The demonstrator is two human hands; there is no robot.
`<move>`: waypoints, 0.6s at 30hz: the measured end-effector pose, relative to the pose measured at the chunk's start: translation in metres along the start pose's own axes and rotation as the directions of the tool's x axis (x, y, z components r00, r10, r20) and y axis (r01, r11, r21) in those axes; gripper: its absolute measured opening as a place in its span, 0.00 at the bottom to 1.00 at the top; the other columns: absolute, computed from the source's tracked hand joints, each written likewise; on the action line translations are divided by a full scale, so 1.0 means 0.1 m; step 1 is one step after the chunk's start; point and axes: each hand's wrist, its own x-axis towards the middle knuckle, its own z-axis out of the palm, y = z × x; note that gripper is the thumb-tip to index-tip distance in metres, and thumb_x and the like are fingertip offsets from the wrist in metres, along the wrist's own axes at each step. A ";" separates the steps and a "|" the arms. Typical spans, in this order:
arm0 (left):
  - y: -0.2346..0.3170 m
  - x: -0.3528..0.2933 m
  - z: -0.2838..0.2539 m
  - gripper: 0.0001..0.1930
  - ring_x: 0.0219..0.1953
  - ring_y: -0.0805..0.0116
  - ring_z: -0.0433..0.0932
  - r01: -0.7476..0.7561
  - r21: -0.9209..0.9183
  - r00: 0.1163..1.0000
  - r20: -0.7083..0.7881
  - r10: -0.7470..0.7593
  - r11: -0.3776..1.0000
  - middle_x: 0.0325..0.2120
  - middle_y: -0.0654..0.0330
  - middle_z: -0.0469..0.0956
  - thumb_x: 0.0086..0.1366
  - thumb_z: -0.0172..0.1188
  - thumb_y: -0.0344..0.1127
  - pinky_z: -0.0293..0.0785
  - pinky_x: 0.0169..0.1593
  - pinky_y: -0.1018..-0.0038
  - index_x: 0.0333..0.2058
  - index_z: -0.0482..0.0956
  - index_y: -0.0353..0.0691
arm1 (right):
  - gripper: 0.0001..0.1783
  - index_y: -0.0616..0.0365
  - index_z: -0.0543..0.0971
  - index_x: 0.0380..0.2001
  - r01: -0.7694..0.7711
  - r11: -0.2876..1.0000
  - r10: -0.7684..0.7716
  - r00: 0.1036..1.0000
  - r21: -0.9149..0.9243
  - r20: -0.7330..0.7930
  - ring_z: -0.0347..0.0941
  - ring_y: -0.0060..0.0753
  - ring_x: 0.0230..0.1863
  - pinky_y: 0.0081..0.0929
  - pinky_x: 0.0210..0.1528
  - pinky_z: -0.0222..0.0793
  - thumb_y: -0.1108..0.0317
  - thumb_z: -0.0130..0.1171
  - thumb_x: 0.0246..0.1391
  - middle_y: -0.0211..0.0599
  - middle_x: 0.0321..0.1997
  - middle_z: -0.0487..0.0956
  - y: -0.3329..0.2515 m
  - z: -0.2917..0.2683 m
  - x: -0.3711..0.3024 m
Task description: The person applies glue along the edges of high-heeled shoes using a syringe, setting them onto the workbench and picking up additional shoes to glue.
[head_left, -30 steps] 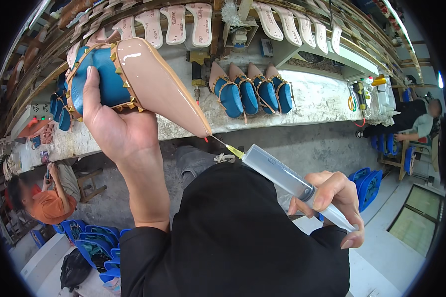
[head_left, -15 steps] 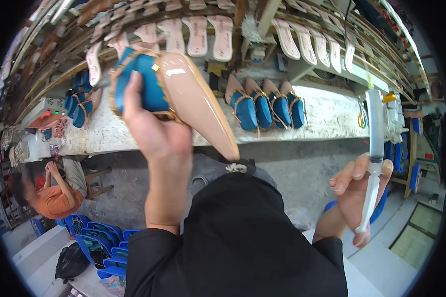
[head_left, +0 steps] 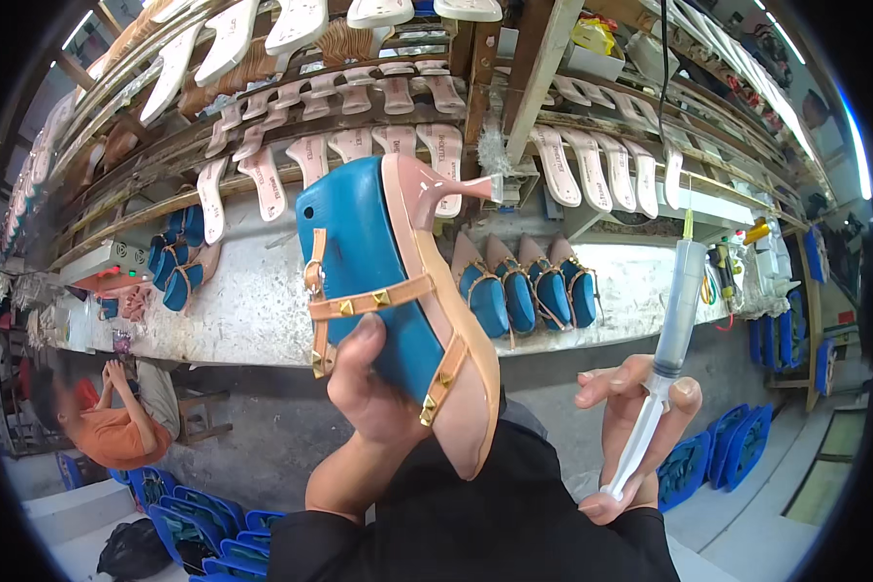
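Observation:
A nude pink pointed heeled shoe with gold-studded straps is raised before me, its blue shoe last still inside. My left hand grips it from below, thumb against the blue last. The toe points down and the short heel juts to the right. In my right hand is a clear syringe with a yellow-green needle tip upward. Fingers wrap its barrel near the flange, and the thumb rests at the plunger's end. Syringe and shoe are apart.
Several similar shoes stand on the white workbench, with more at its left. Racks of pink insoles rise behind. A seated person in an orange shirt is at left. Blue bins sit on the floor.
My left hand has turned the shoe from its smooth side to show the straps and heel, moving it right and lower. The syringe has shifted left and tilted. My view has tipped upward.

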 end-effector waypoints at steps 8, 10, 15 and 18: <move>0.01 0.03 -0.14 0.37 0.48 0.52 0.80 0.027 0.015 0.995 0.096 -0.028 1.000 0.49 0.43 0.76 0.65 0.49 0.57 0.79 0.51 0.58 0.62 0.66 0.31 | 0.63 0.39 0.53 0.63 0.002 0.999 -0.002 1.000 -0.032 -0.005 0.81 0.46 0.46 0.47 0.56 0.74 0.62 0.86 0.26 0.50 0.55 0.70 -0.01 0.04 0.06; 0.00 0.02 -0.12 0.37 0.48 0.52 0.80 0.027 0.007 0.993 0.115 -0.027 1.000 0.49 0.43 0.76 0.64 0.50 0.57 0.79 0.51 0.58 0.62 0.66 0.31 | 0.63 0.39 0.52 0.64 -0.006 1.000 0.007 0.999 -0.028 0.038 0.81 0.45 0.46 0.47 0.56 0.73 0.62 0.86 0.28 0.50 0.55 0.69 -0.04 0.03 0.05; -0.05 0.01 -0.07 0.37 0.48 0.51 0.80 0.019 0.058 0.997 0.074 -0.023 0.998 0.49 0.43 0.76 0.65 0.50 0.57 0.79 0.51 0.58 0.62 0.66 0.31 | 0.64 0.40 0.52 0.64 0.014 0.999 -0.012 0.998 -0.033 0.066 0.81 0.46 0.45 0.47 0.55 0.74 0.63 0.86 0.29 0.54 0.55 0.69 -0.02 -0.03 0.00; -0.06 0.04 0.04 0.34 0.50 0.51 0.80 0.026 0.009 0.999 -0.039 -0.026 1.000 0.50 0.44 0.77 0.67 0.51 0.54 0.79 0.52 0.57 0.62 0.67 0.32 | 0.65 0.42 0.51 0.66 0.035 0.998 -0.032 0.998 -0.057 0.051 0.82 0.46 0.44 0.46 0.52 0.76 0.63 0.86 0.28 0.57 0.56 0.68 0.06 0.00 0.02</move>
